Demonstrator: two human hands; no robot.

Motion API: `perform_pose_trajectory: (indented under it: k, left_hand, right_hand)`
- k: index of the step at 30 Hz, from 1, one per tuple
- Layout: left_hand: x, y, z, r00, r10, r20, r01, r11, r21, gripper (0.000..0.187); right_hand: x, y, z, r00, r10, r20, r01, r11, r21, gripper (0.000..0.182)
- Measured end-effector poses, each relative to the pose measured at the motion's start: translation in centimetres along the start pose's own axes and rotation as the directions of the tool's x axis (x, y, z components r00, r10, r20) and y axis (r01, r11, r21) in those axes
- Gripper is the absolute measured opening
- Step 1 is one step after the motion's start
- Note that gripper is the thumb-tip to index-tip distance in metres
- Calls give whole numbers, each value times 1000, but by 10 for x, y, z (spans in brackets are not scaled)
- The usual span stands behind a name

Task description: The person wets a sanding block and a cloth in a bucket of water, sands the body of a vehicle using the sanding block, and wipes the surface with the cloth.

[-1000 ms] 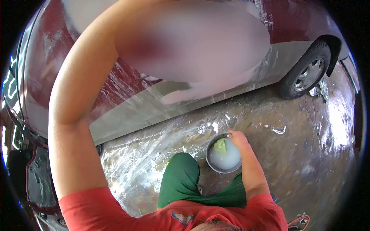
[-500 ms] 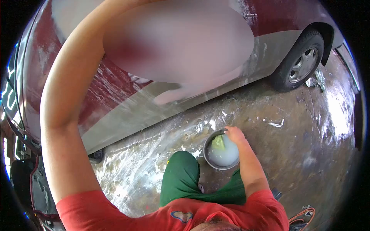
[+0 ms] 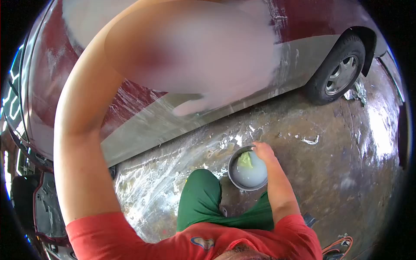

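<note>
My right hand [image 3: 263,151] grips the upper right rim of a round metal bowl [image 3: 231,174] on the floor in the head view. The bowl holds cloudy whitish water [image 3: 255,175], and a crumpled yellow-green cloth or sponge [image 3: 245,159] sits partly in it. My left arm [image 3: 80,112] reaches up and curves over toward the side of a car [image 3: 130,136]. The left hand does not show; the arm leads to the top edge and a blurred patch. Dark red paint, grey areas and pale smears cover the car's side.
The car's wheel [image 3: 338,71] stands at the upper right, with crumpled scraps [image 3: 358,92] beside it. White residue streaks the wet floor [image 3: 147,190]. An orange hose or cable [image 3: 344,242] lies at the lower right. My bent green-trousered leg [image 3: 200,195] is left of the bowl.
My left arm has shifted slightly to the right across the view. The right hand stays on the bowl's rim, and the bowl and cloth look almost unmoved.
</note>
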State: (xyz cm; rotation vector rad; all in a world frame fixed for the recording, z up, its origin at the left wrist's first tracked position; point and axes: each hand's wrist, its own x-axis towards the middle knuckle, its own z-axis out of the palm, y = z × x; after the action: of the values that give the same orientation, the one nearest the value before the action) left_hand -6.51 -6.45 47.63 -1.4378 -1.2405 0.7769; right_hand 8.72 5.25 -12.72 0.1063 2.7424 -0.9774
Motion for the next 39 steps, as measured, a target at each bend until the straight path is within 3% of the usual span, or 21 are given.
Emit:
perform_pose_trajectory:
  k: [1,2,4,7,8,10,13,14,17,19,22,25,27,30,32,34,35,37,39]
  left_hand:
    - [-13,1,-4,1000,6,-10,-6,999,39,48]
    - [-35,5,-49,916,-96,390,143,985,-93,46]
    - [-124,3,-55,987,-133,87,137,990,-35,51]
    - [-149,7,-63,955,-234,180,250,965,-76,50]
    - [-124,5,-56,974,-173,149,180,983,-37,49]
    - [-44,10,-46,924,-172,341,206,976,-65,48]
    - [24,4,-12,984,-67,164,74,997,-32,50]
    - [18,3,1,998,-64,19,65,996,-59,51]
    - [-46,4,-43,956,-137,260,171,979,-113,50]
    - [-137,7,-63,950,-290,117,292,956,-5,45]
    - [-169,15,-73,938,-343,39,342,939,45,44]
    - [-87,11,-38,956,-295,-9,295,955,32,44]
    - [-19,17,-26,932,-360,42,362,930,-64,50]
    - [-17,16,-23,932,-361,40,363,927,-93,48]
    - [-89,16,-37,933,-351,76,343,933,110,48]
    - [-152,25,-62,849,-525,51,521,850,80,52]
    - [-160,26,-73,854,-520,14,520,854,34,53]
    - [-153,23,-62,889,-459,-16,459,887,50,55]
    - [-102,14,-39,928,-371,2,371,927,61,52]
  right_hand:
    - [0,2,0,1000,-2,-7,2,1000,0,36]
    - [-1,1,0,1000,-4,-13,4,1000,3,36]
    - [-2,1,2,1000,-22,-16,22,1000,3,36]
    - [1,4,9,999,-39,-8,39,999,-16,36]
    - [0,2,9,999,-31,6,31,999,-30,36]
    - [5,5,6,1000,-24,0,24,999,-40,34]
    - [6,7,13,1000,-14,-6,14,1000,-20,31]
    - [4,4,8,1000,-5,-2,5,1000,-13,32]
    - [0,5,4,1000,-21,-22,21,1000,-3,34]
    - [0,7,5,999,-35,-20,35,999,-5,36]
    - [2,7,7,999,-35,7,35,999,-25,39]
    - [7,7,8,999,-36,5,36,999,-36,39]
    - [1,6,6,1000,-29,-13,29,1000,-2,38]
    - [2,4,1,1000,5,25,-5,1000,-9,38]
    - [2,3,-2,1000,-19,19,19,1000,-10,39]
    - [0,3,-2,999,-36,7,36,999,-10,39]
    - [1,4,1,999,-40,-4,40,999,-10,39]
    - [-1,7,5,999,-46,-10,46,999,-15,39]
    - [4,7,9,998,-54,-11,54,998,-21,37]
